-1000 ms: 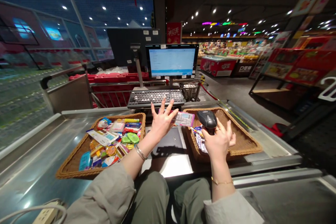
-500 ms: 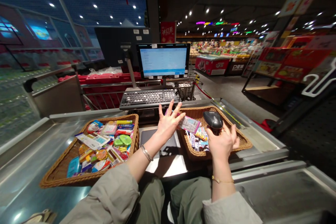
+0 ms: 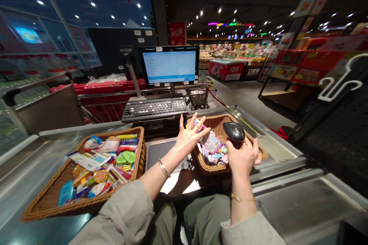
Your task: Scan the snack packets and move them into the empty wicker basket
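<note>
My left hand reaches over the near left part of the right wicker basket, fingers spread apart. Just beyond the fingertips, a pink-edged clear package rests on other small packs in that basket. The fingers hide part of it. My right hand is wrapped round the handle of a black barcode scanner, held over the same basket with its head towards the packs. On the left, a second wicker basket holds several colourful small packaged goods.
Behind the counter stand a keyboard and a lit monitor. A grey pad lies between the baskets. Metal counter edges run on both sides, and a white hanger sticks in at the right.
The left hand has moved slightly right over the basket, and the pink-edged package has gone lower onto the other packs. The right hand keeps the scanner. The view has swung a little right.
</note>
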Action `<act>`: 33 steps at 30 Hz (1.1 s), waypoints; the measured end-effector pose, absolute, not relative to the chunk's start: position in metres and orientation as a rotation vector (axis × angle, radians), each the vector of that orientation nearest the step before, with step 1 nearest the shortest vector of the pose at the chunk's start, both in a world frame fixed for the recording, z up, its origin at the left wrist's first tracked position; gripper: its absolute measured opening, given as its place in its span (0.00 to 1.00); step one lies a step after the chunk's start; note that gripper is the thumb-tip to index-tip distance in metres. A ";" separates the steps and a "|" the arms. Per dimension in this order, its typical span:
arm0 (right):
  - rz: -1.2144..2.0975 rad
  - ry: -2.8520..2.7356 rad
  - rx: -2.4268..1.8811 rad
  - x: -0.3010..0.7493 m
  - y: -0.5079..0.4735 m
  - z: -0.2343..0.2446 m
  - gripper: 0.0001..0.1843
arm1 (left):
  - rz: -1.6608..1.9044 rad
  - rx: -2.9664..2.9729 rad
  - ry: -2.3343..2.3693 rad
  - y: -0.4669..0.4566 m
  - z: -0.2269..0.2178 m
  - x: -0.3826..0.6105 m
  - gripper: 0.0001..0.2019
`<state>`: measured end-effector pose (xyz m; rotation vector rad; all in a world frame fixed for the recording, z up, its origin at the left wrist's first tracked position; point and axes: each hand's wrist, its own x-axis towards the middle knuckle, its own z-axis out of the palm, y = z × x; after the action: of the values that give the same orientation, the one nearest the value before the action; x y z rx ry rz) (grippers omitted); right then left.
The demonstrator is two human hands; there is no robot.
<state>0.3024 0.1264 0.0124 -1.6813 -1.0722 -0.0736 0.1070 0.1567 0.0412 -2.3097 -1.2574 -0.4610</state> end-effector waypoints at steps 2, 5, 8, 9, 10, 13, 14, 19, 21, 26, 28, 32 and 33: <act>-0.059 -1.064 -1.681 0.303 0.126 0.013 0.17 | -0.465 -2.306 -1.307 0.157 0.039 0.110 0.29; -0.050 -1.065 -1.672 0.302 0.126 0.013 0.18 | -0.459 -2.302 -1.383 0.156 0.037 0.109 0.29; -0.053 -1.077 -1.668 0.300 0.126 0.012 0.20 | -0.464 -2.295 -1.420 0.152 0.038 0.102 0.30; -0.053 -1.081 -1.665 0.299 0.126 0.012 0.20 | -0.466 -2.289 -1.429 0.150 0.038 0.099 0.30; -0.051 -1.088 -1.660 0.297 0.126 0.012 0.20 | -0.468 -2.280 -1.438 0.148 0.039 0.096 0.30; -0.050 -1.112 -1.656 0.292 0.126 0.013 0.20 | -0.470 -2.249 -1.475 0.141 0.041 0.087 0.30; -0.051 -1.120 -1.659 0.289 0.125 0.014 0.20 | -0.473 -2.237 -1.489 0.138 0.042 0.084 0.30; -0.010 -1.130 -1.650 0.274 0.123 0.019 0.18 | -0.482 -2.195 -1.554 0.123 0.047 0.067 0.32; -0.004 -1.139 -1.639 0.266 0.122 0.021 0.17 | -0.484 -2.176 -1.581 0.118 0.048 0.059 0.32; -0.004 -1.187 -1.601 0.245 0.120 0.023 0.16 | -0.496 -2.119 -1.643 0.106 0.047 0.037 0.33; -0.004 -1.208 -1.579 0.235 0.119 0.024 0.16 | -0.496 -2.099 -1.665 0.101 0.046 0.027 0.34; -0.033 -1.276 -1.520 0.213 0.114 0.028 0.18 | -0.478 -2.055 -1.730 0.090 0.045 0.005 0.33; -0.035 -1.293 -1.503 0.207 0.112 0.029 0.18 | -0.478 -2.042 -1.744 0.087 0.044 -0.001 0.33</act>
<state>0.2072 0.1124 0.0288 -1.5025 -1.2931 -0.0350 -0.0009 0.0872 0.0444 -2.0421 -1.7442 -0.4782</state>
